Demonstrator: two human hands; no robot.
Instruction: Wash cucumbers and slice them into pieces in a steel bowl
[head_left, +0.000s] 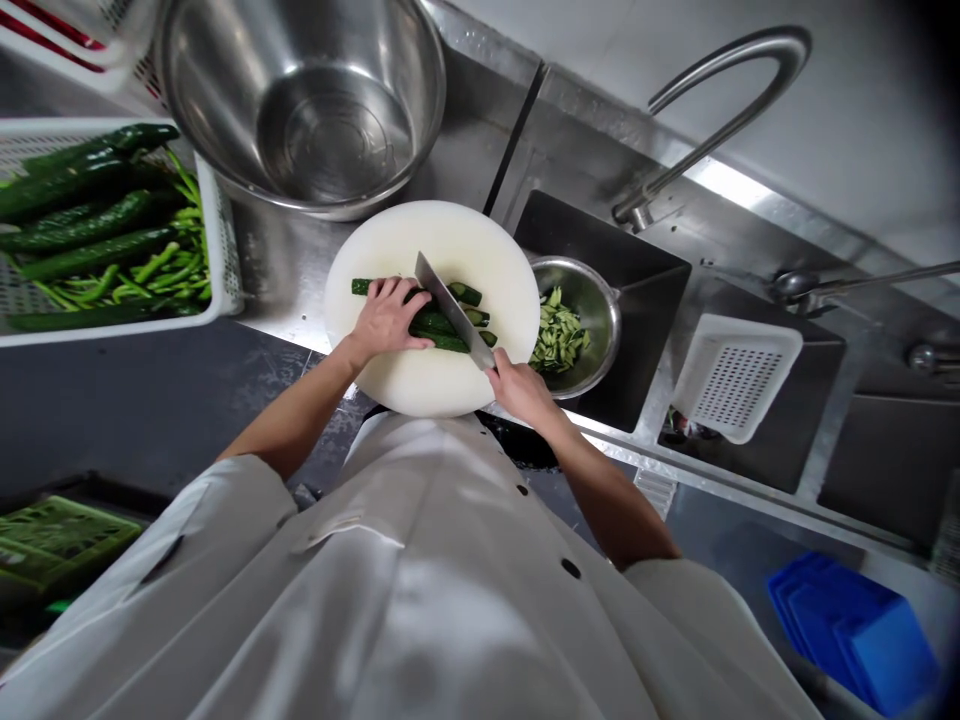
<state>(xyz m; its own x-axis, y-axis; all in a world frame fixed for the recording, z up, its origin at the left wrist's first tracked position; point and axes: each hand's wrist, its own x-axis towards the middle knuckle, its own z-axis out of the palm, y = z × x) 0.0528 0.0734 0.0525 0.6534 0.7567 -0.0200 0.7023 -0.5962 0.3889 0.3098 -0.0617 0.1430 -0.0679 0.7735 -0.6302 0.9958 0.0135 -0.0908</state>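
On a round white cutting board (409,380) lie several long pieces of dark green cucumber (442,338). My left hand (390,318) rests on them from the left, fingers spread over their tops. A cleaver (448,305) is in my right hand (517,385), closed round its handle at the board's right edge. The blade slants across the cucumbers, and shorter pieces (466,293) lie on its right side. Just right of the board, a steel bowl (609,345) holds many cut green slices (559,335).
A large steel basin (330,110) stands behind the board. At left, a white basket (223,250) holds cucumbers and green peppers. Sinks with a faucet (750,120) and a white perforated basket (739,375) lie right. Blue bins (851,625) and a green crate (64,545) are lower down.
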